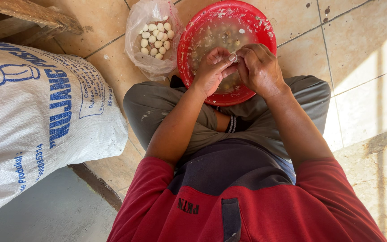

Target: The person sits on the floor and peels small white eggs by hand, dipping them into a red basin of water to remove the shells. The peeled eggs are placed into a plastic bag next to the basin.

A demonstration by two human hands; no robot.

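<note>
Both hands meet fingertip to fingertip over the round red plastic basin (265, 31). The left hand (211, 71) and right hand (258, 67) share a narrow pinching grip on something too small to tell. A clear plastic bag of small white balls (155, 38) lies just beside the basin's left rim, with bare tiled floor (363, 54) to the right.

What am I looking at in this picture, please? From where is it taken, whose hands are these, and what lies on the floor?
There is one picture, from a camera worn on a person's head, looking down. The person sits cross-legged on a tiled floor. The left hand and right hand meet over a red basin of murky water with small pieces in it. Their fingertips pinch something tiny; I cannot tell what. Left of the basin lies a clear plastic bag holding small white round pieces. At far left is a big white woven sack.
</note>
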